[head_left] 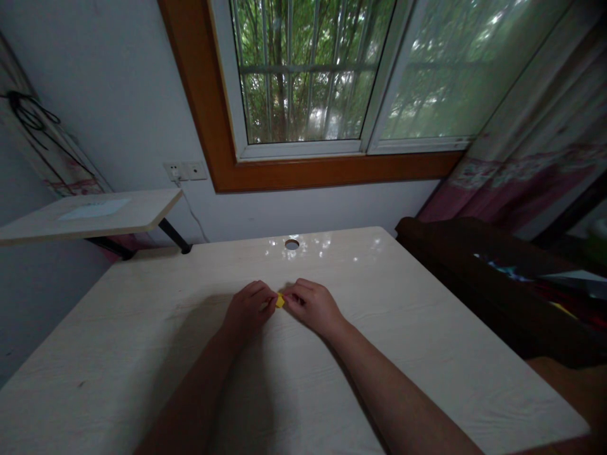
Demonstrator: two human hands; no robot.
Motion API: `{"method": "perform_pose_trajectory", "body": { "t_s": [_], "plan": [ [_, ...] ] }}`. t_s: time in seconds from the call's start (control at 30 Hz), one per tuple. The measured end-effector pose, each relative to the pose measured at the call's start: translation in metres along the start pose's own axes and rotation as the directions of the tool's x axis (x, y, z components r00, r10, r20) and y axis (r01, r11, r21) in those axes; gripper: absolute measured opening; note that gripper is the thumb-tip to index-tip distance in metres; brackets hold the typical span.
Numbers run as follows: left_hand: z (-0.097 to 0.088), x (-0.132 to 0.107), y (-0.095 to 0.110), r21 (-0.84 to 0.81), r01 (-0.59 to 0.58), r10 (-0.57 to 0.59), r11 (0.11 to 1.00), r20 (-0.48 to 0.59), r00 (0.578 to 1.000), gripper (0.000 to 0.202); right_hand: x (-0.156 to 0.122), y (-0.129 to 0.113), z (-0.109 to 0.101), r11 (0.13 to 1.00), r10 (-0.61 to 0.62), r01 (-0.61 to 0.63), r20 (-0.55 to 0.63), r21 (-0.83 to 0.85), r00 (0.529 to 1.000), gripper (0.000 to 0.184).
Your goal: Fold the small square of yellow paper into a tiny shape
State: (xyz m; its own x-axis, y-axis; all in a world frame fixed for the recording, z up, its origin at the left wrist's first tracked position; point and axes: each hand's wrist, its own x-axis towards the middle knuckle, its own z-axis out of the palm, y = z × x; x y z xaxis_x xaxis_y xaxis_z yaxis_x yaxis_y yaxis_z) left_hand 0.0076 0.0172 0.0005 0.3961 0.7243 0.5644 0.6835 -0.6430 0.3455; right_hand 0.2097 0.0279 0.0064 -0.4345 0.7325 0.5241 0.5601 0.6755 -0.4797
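A small yellow piece, perhaps folded paper, is pinched between my two hands just above or on the pale wooden desk. Its exact kind is too small to make out. My left hand grips its left side, thumb and fingers closed together. From the right, the fingertips of my right hand close on the other edge. Fingers cover much of the piece, so only its middle shows.
Beyond my hands, a round cable hole pierces the desk. A raised shelf with a sheet of paper stands at the left. Behind are a wall socket and a barred window. Dark brown furniture adjoins the right side.
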Motion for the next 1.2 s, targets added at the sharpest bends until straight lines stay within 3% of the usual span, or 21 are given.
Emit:
{"method": "perform_pose_trajectory", "body": {
  "t_s": [0.63, 0.9, 1.2],
  "plan": [
    [-0.0030, 0.0010, 0.0009, -0.074, 0.042, -0.044, 0.996, -0.033, 0.998, 0.009, -0.0012, 0.0027, 0.0030, 0.999, 0.012, -0.008, -0.081, 0.047, 0.997, 0.011],
    [-0.0021, -0.0004, 0.0002, -0.107, 0.075, -0.075, 0.991, 0.006, 0.997, 0.024, -0.0004, 0.0045, 0.0014, 0.997, 0.039, -0.033, -0.088, 0.071, 0.995, 0.013],
    [-0.0006, -0.0012, -0.0057, -0.120, 0.040, -0.044, 0.992, -0.034, 0.998, 0.013, 0.0001, 0.0023, -0.0005, 0.994, 0.029, -0.022, -0.064, 0.106, 0.998, 0.012]
  ]
}}
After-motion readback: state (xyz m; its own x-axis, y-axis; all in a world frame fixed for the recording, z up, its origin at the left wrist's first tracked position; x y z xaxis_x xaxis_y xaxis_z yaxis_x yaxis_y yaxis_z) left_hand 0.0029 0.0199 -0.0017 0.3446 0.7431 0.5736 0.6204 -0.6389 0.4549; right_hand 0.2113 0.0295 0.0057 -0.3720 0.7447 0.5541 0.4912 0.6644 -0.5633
